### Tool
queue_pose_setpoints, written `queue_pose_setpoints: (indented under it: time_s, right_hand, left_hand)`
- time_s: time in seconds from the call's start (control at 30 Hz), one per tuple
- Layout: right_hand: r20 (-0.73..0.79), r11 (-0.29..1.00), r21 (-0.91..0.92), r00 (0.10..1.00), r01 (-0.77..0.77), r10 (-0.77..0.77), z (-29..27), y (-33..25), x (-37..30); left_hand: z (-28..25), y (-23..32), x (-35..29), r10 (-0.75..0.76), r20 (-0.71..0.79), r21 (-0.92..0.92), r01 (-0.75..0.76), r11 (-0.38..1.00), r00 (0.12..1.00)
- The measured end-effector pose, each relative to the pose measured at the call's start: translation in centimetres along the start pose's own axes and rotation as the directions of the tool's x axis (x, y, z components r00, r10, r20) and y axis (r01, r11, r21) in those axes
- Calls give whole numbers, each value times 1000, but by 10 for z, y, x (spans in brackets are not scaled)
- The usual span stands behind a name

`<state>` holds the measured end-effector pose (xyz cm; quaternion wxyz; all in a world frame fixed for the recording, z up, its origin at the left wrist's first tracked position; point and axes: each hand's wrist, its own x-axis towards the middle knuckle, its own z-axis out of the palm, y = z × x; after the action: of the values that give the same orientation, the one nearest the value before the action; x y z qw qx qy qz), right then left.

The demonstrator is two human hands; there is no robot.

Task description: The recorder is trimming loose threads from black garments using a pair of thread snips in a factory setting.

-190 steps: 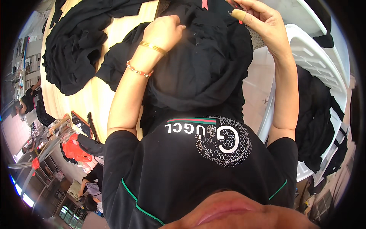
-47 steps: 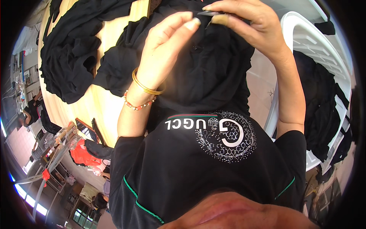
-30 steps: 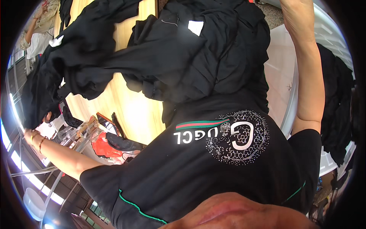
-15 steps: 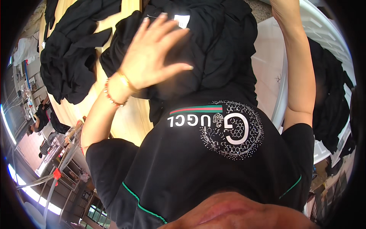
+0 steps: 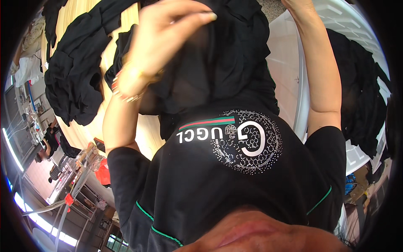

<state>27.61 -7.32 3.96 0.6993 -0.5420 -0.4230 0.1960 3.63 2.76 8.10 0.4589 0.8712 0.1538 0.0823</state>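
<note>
My left hand (image 5: 163, 35) is over the near black garments at the top of the view, its wrist in bracelets. It is blurred and partly cut off by the top edge. The thumb and a forefinger show close together, closed, but whatever lies between them cannot be made out. Dark fabric, a heap of black garments (image 5: 235, 46), spreads beneath and beside it, reaching down to my body. My right forearm (image 5: 323, 71) stretches up along the right, and its hand runs out of the frame at the top.
Another pile of black garments (image 5: 73, 80) lies on the pale wooden table (image 5: 147, 130) to the left. On the right stands a white plastic basket (image 5: 359, 161) holding black cloth (image 5: 357, 96). A co-worker (image 5: 50, 143) appears small at the far left.
My left hand has moved upward, and its spread fingers have drawn in toward the thumb. My right arm has shifted slightly left and up, taking its hand out of view.
</note>
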Motion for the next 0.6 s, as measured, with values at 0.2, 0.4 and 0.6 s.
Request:
queue_pose_setpoints:
  time_s: [0.2,0.4,0.6]
  right_hand:
    - [1,1000,18,1000,18,-18,-4,-1,4]
    - [31,998,63,1000,-7,5,-6,-1,-1]
    - [2,1000,-9,1000,30,-30,-13,-9,-5]
  left_hand:
    - [-91,35,-73,-57,-495,-801,-430,417,867]
    - [-72,8,-106,-132,-606,-604,-346,718,785]
    - [-149,-47,-164,-159,-756,-301,-121,946,635]
